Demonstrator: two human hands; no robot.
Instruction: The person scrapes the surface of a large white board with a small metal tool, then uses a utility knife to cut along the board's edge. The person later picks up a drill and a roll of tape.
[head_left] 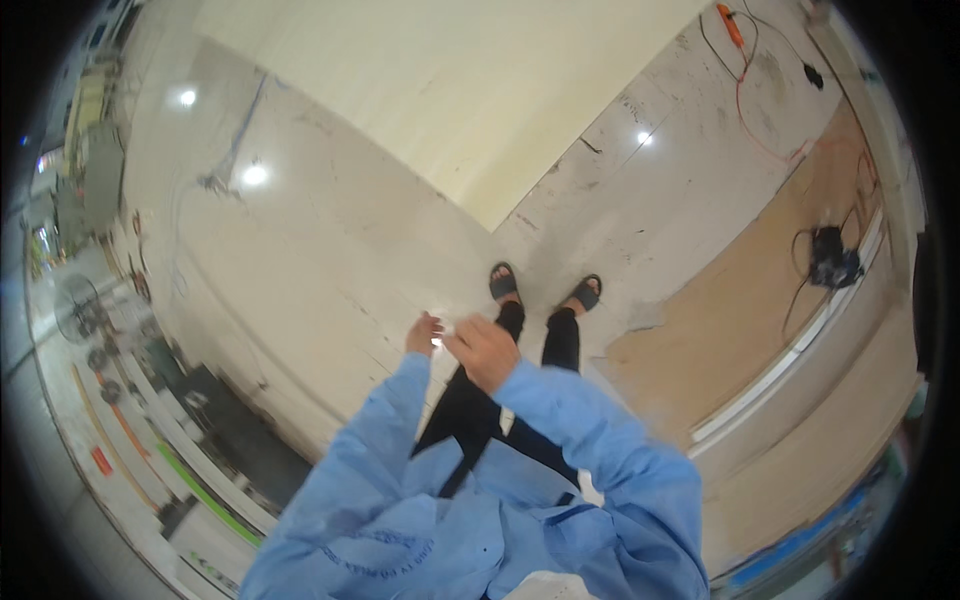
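Observation:
My left hand [424, 333] and my right hand [482, 352] are close together in front of my body, above the floor. The fingers of both are curled inward. A small bright white spot shows between them beside my left fingers; what it is, I cannot make out. Light blue sleeves cover both forearms. Beyond my hands, the corner of a large pale cream sheet [480, 110] points toward my feet.
I stand in black sandals [504, 282] on a stained pale floor [330, 250]. Brown board [690, 370] lies to the right, with a black device [835, 258] and cables. An orange tool [731, 26] lies at the far right. A fan [80, 308] and long strips line the left.

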